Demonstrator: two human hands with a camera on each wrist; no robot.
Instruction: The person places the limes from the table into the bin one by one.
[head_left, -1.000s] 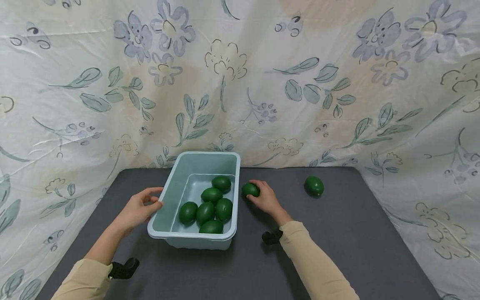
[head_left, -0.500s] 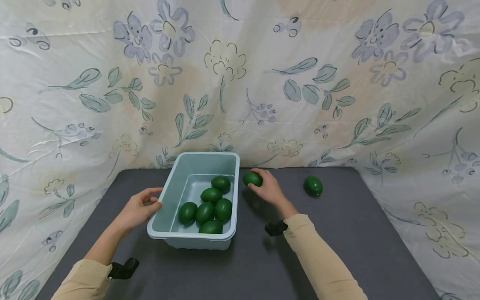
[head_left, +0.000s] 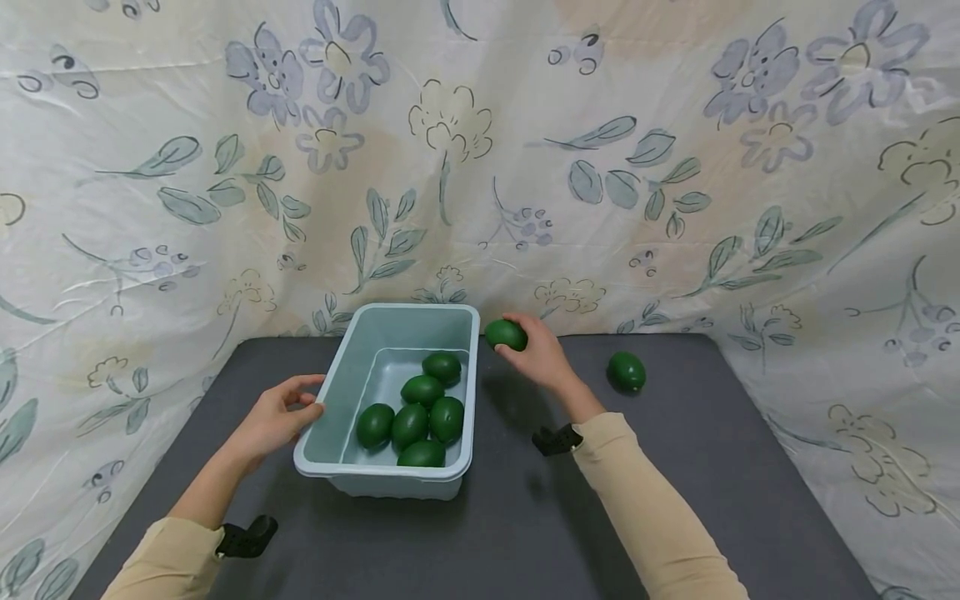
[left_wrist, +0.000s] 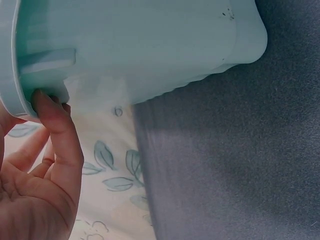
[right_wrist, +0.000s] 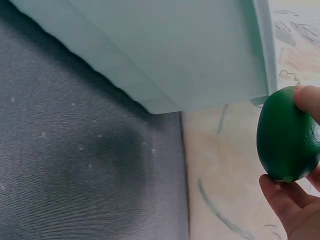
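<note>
A pale blue plastic bin (head_left: 386, 472) sits on the dark grey table, with several green avocados (head_left: 410, 427) inside. My left hand (head_left: 273, 419) grips its left rim; in the left wrist view a finger of that hand (left_wrist: 47, 170) tucks beneath the lip. With my right hand (head_left: 543, 357) I hold one avocado (head_left: 504, 335) between thumb and fingers, lifted above the table just right of the bin's far right corner. The right wrist view shows this avocado (right_wrist: 284, 137) near the level of the rim.
Another avocado (head_left: 626, 372) lies on the grey table (head_left: 675, 467) farther right. A floral curtain (head_left: 495, 167) hangs along the back and sides of the table. Black straps (head_left: 555, 440) circle both wrists.
My right hand has raised the avocado from beside the bin, up and slightly away from me. The left hand and the bin have stayed put.
</note>
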